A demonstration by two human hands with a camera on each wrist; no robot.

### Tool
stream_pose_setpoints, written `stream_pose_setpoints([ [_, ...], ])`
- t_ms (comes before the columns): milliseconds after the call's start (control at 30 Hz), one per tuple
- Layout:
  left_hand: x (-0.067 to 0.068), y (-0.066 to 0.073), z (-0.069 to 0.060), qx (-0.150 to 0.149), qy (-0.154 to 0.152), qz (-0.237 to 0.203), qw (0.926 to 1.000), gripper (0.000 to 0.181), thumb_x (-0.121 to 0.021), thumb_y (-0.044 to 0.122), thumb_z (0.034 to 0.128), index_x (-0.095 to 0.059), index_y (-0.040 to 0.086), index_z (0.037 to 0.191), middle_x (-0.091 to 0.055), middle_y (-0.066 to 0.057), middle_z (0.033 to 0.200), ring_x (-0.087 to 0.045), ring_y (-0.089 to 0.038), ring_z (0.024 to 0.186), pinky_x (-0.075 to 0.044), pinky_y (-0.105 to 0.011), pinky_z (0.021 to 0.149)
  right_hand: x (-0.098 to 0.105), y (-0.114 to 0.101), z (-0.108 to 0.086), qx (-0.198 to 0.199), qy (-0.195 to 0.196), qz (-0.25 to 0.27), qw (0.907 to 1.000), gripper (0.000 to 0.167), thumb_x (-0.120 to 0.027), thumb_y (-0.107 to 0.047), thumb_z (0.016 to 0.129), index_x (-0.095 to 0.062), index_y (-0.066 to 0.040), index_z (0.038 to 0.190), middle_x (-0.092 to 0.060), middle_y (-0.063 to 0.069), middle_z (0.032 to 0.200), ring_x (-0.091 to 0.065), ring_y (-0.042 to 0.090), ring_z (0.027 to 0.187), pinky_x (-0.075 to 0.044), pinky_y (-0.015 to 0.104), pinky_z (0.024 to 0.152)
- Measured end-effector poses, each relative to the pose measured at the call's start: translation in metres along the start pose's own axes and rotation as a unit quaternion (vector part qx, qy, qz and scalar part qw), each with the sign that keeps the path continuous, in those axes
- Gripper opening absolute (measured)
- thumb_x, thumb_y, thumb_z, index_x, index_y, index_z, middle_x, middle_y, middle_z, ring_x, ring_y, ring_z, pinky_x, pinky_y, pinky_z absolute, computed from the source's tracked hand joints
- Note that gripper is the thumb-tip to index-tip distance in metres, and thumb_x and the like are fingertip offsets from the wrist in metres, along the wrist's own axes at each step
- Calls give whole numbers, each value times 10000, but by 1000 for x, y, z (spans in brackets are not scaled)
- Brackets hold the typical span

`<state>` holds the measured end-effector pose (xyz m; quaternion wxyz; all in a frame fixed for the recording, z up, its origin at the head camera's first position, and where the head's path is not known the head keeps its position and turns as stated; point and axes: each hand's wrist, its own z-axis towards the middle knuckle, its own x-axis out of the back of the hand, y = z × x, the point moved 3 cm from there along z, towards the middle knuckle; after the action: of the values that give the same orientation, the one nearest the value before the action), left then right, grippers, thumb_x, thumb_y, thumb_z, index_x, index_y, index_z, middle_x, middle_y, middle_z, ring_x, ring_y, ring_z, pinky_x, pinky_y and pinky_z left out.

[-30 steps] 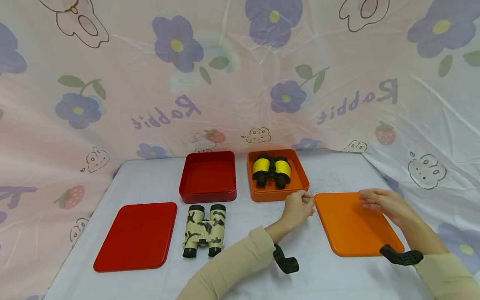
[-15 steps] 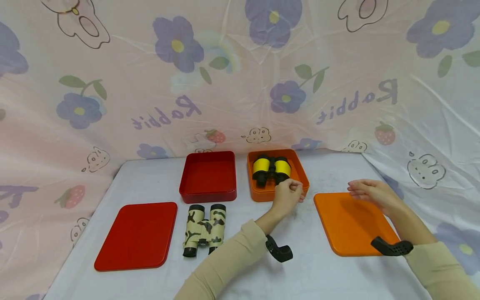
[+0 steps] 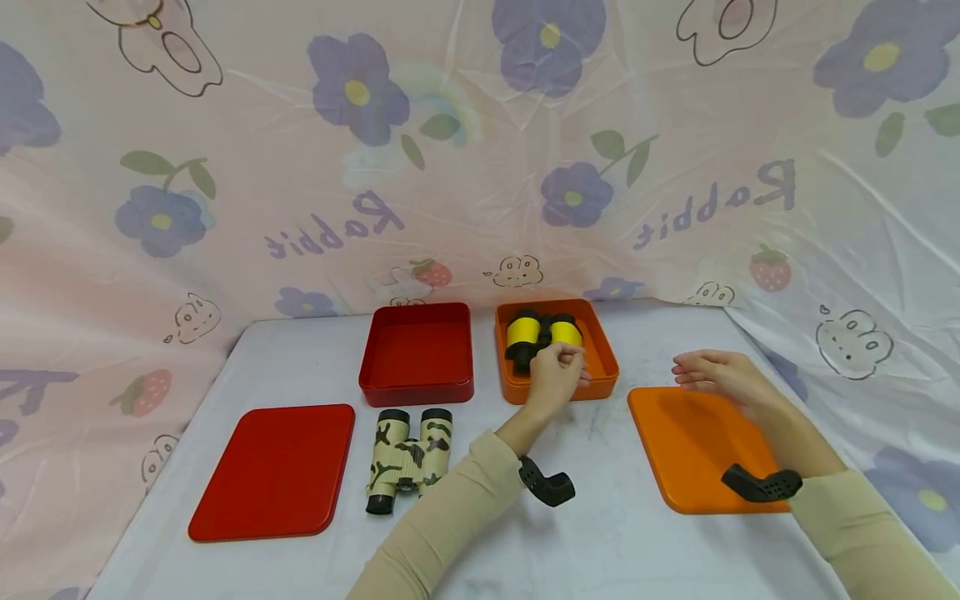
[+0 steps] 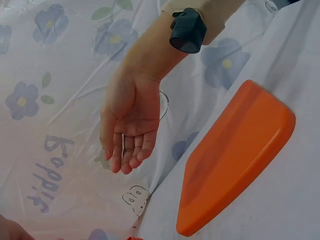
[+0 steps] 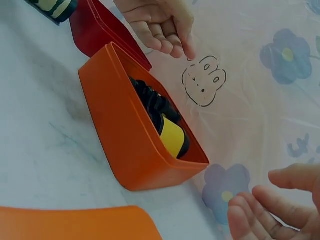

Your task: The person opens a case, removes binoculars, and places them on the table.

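Observation:
My left hand point(image 3: 555, 375) hovers at the front of the orange box point(image 3: 516, 390), holding nothing. In the right wrist view the fingers of that left hand point(image 5: 162, 27) hang loose above the box. Inside lie yellow and black binoculars point(image 3: 522, 332), partly covered by the hand in the head view. My right hand point(image 3: 723, 379) is raised above the orange lid point(image 3: 690, 467) with nothing in its grasp. The left wrist view shows the right hand point(image 4: 132, 117) with its fingers nearly straight, apart from the orange lid point(image 4: 237, 155).
A red box point(image 3: 416, 346) stands left of the orange one. Camouflage binoculars point(image 3: 408, 454) lie in front of it, partly behind my left sleeve. A red lid point(image 3: 273, 475) rests at the left of the white-covered table. A printed curtain point(image 3: 480, 167) hangs behind.
My left hand has moved left, from beside the orange lid to the front of the orange box. My right hand has lifted off the lid's far edge and shifted left. The objects stayed put.

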<state>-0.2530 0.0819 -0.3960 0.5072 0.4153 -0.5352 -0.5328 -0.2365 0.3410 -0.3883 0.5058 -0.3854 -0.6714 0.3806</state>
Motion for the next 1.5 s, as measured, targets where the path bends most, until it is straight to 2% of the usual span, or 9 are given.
stream_pose_setpoints([
  [267,11,2,7,-209,263,102,9994,193,-548,70,954,-661,-58,1043,-720,-258,898,-736,-304,691,-602,-259,614,-13,-11,10,111,-152,247,9995,496,-481,-269,1012,-467,146,1283,-683,-193,874,-691,-3,840,-581,182,798],
  [500,18,0,12,-118,386,81,9992,194,-545,65,954,-658,-50,1062,-707,-290,964,-738,-326,754,-613,-313,666,-22,-19,17,293,-287,453,9981,290,-479,-260,1013,-581,-35,1166,-692,-187,882,-696,1,843,-580,178,801],
  [600,21,1,13,-118,453,29,9989,196,-541,45,947,-658,-62,1062,-701,-301,971,-734,-349,775,-615,-336,681,-26,-21,18,311,-309,494,9978,322,-482,-268,1012,-569,-14,1189,-693,-191,882,-697,1,850,-575,164,797],
  [733,25,1,16,-106,591,-2,9982,192,-550,42,941,-662,-62,1058,-701,-290,958,-734,-327,762,-614,-327,682,-31,-24,20,255,-285,423,9984,524,-468,-285,1016,-432,143,1316,-681,-204,892,-689,-20,859,-572,166,816],
  [833,28,1,18,-137,706,9,9974,194,-557,49,939,-661,-65,1056,-699,-281,946,-729,-324,758,-609,-277,654,-34,-25,23,220,-268,487,9982,588,-462,-284,1019,-358,187,1356,-677,-206,902,-686,-30,867,-573,177,832],
  [1033,35,-2,22,-252,999,227,9944,192,-571,38,923,-671,-79,1038,-704,-279,928,-710,-374,786,-595,-226,629,-43,-26,30,178,-283,653,9973,610,-462,-273,1019,-313,183,1396,-668,-190,929,-687,-17,906,-570,185,851],
  [1233,40,-9,26,-220,1167,342,9923,204,-585,54,922,-670,-69,1061,-702,-263,955,-708,-392,832,-591,-225,650,-54,-30,36,57,-313,466,9984,613,-456,-300,1020,-317,142,1421,-680,-32,1111,-674,-15,932,-561,228,911],
  [1433,46,-10,29,-258,1452,657,9869,203,-592,69,917,-685,-58,1046,-731,-214,940,-733,-315,856,-606,-294,730,-60,-32,41,38,-295,502,9983,615,-452,-307,1021,-315,136,1425,-673,-127,999,-669,-14,926,-557,234,924],
  [1500,47,-10,29,-267,1529,781,9848,201,-591,71,916,-691,-49,1043,-738,-199,957,-736,-294,876,-606,-308,751,-63,-33,43,62,-279,543,9981,599,-448,-288,1024,-319,142,1421,-685,-99,1027,-668,-11,932,-555,231,927],
])
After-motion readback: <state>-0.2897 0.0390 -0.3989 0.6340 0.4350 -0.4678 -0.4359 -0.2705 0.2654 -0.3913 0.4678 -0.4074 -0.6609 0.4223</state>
